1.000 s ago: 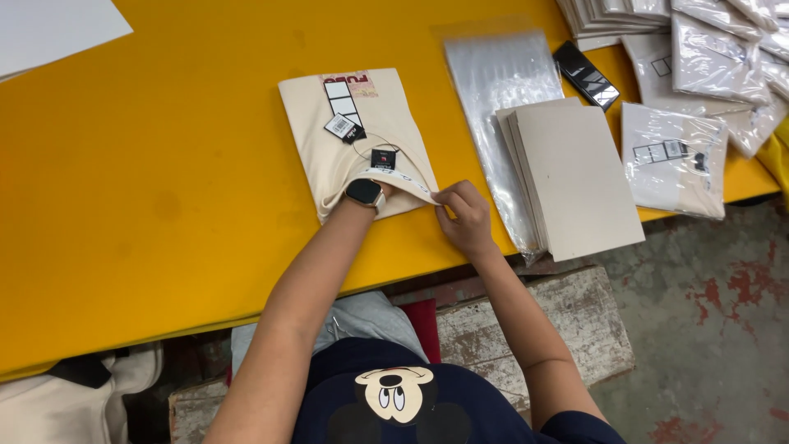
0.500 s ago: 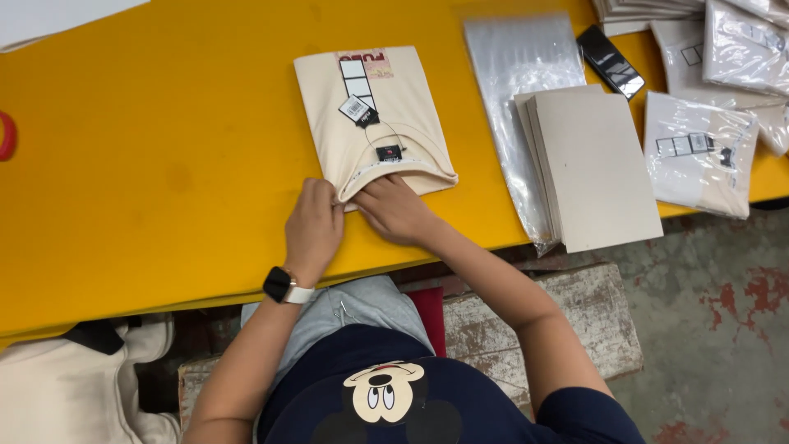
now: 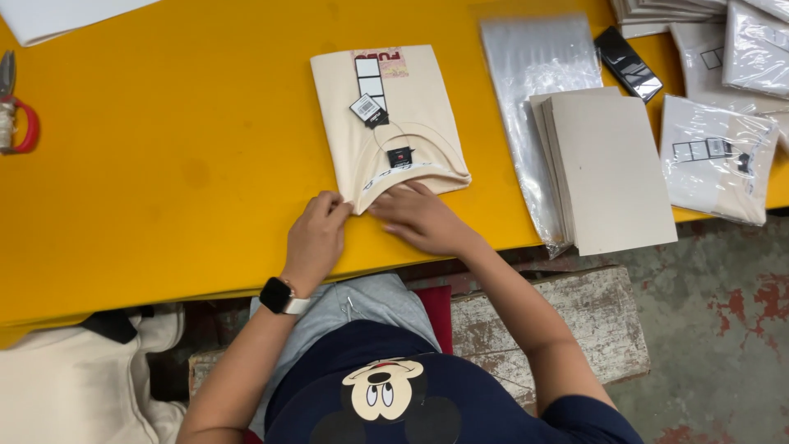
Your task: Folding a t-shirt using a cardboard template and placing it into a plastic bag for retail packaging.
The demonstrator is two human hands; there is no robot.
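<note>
Cream folded shirt (image 3: 386,123) lies on the yellow table (image 3: 164,164), just beyond your fingertips. Your left hand (image 3: 315,238) pinches its near corner with fingers curled together; your right hand (image 3: 419,218) presses flat on the near edge, fingers extended, close together. Grey cardboard sheets (image 3: 612,168) sit off to the right.
</note>
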